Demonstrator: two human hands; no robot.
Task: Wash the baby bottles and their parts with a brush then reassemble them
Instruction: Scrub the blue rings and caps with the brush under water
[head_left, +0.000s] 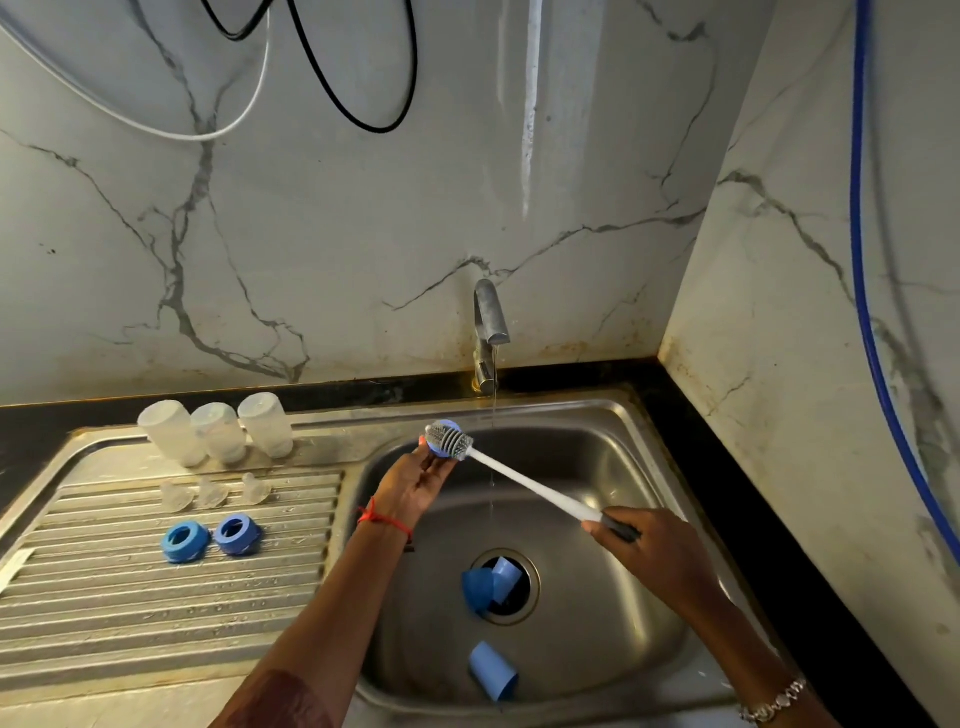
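Now the left hand (415, 483) pinches a blue ring (438, 451) over the sink (571, 457), near its back edge, while the right hand (660, 551) grips the brush (530, 486) scrubbing it; rinsing seems next.

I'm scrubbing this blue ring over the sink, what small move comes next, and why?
Probably shift the blue ring in your left hand right, under the tap's stream, to rinse: the brush head rests on it, and the water falls beside it.
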